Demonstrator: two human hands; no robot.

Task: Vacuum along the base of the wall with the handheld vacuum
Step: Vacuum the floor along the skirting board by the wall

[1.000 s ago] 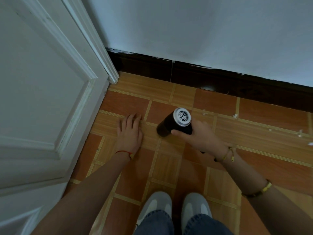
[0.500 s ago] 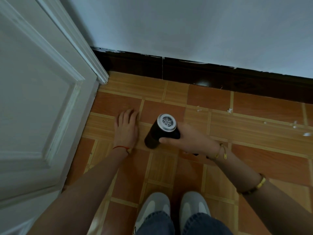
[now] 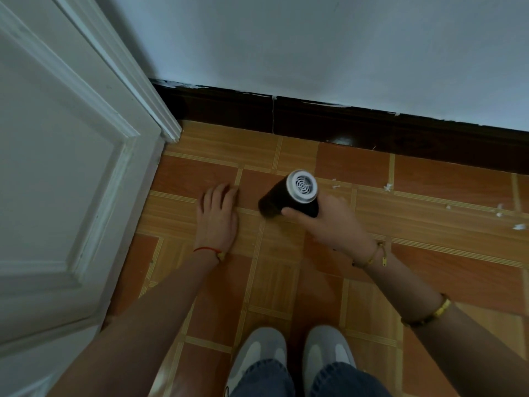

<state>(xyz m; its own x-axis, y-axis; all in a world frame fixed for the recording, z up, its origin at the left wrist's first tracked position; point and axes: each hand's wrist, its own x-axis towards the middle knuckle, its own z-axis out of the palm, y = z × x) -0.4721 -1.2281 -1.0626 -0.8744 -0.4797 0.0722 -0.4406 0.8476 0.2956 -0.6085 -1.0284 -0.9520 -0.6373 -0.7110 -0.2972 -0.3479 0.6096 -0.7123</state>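
My right hand point(image 3: 335, 224) grips a black cylindrical handheld vacuum point(image 3: 289, 197), its white vented rear cap facing up and its nozzle end angled down to the floor on the left. My left hand point(image 3: 218, 214) rests flat on the orange tiled floor point(image 3: 274, 282), fingers straight, just left of the vacuum and apart from it. A dark brown baseboard point(image 3: 315, 121) runs along the foot of the pale wall point(image 3: 315, 47), a little beyond the vacuum. Small white scraps point(image 3: 388, 187) lie on the tiles to the right of the vacuum.
A white panelled door point(image 3: 65, 181) and its frame fill the left side, meeting the baseboard in the corner. My two grey shoes point(image 3: 294, 356) stand at the bottom centre. More white bits point(image 3: 518, 226) are scattered toward the right edge.
The vacuum in my right hand has stayed near the same tiles, shifting only slightly relative to my left hand. My left hand has stayed flat on the floor. The view has shifted a little.
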